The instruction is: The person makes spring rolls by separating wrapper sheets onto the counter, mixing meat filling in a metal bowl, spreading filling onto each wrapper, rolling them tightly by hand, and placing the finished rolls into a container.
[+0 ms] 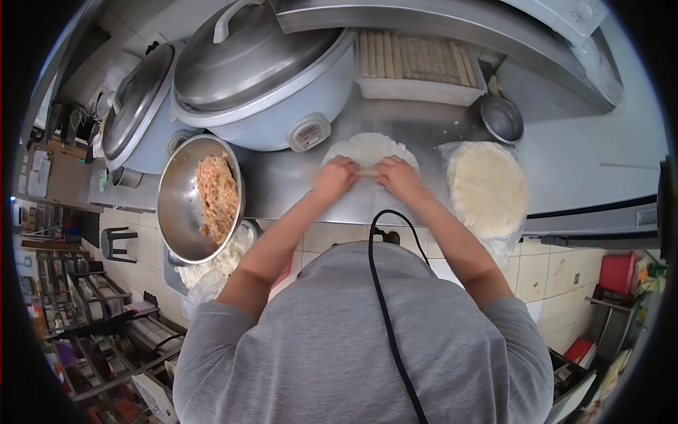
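A round, thin pale wrapper (371,145) lies flat on the steel counter in front of me, its near edge rolled into a slim cylinder. My left hand (335,178) has its fingers curled over the left end of that roll. At the right end, my right hand (398,177) grips in the same way. Any filling inside is hidden. To the right sits a thick stack of round wrappers (487,189) on clear plastic. On the left, a steel bowl (176,226) holds an orange-brown minced filling (216,192).
Behind the wrapper stands a white tray (424,92) of long finished rolls (406,56). A small metal bowl (502,119) is at the back right. Two large lidded cookers (261,116) fill the back left. A metal shelf edge (452,28) overhangs the counter (304,201).
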The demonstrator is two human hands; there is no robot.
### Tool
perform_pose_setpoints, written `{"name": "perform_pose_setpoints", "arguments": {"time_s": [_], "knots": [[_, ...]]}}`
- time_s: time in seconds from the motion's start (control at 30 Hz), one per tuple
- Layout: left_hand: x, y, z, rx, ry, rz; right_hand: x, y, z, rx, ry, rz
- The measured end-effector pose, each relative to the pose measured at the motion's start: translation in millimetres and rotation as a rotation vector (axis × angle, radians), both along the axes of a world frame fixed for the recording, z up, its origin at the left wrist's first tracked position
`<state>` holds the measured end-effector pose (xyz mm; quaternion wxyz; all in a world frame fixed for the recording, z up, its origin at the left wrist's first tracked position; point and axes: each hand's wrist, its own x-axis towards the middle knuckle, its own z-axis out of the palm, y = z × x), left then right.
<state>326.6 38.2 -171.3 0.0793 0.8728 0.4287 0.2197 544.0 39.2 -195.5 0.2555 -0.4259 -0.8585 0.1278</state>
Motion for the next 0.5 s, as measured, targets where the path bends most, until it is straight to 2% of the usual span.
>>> {"name": "perform_pose_setpoints", "arguments": {"time_s": [0.17, 0.23, 0.37, 0.47, 0.5], "knots": [[9, -10, -8, -0.005, -0.005, -0.002, -10, -9, 2, 0.021, -0.087, -0.078], [16, -14, 11, 0.014, -0.014, 0.003, -16, -6, -10, 0.024, -0.116, -0.064], [15, -10, -8, 0.007, 0.015, -0.029, -20, -4, -25, -0.016, -0.134, -0.06], [14, -14, -6, -0.104, 0.139, -0.02, -15, -10, -1, 0.01, -0.169, -0.024], [11, -19, -11, 0.018, 0.067, -0.041, -11, -15, 3, 0.014, -0.17, -0.023]]}}
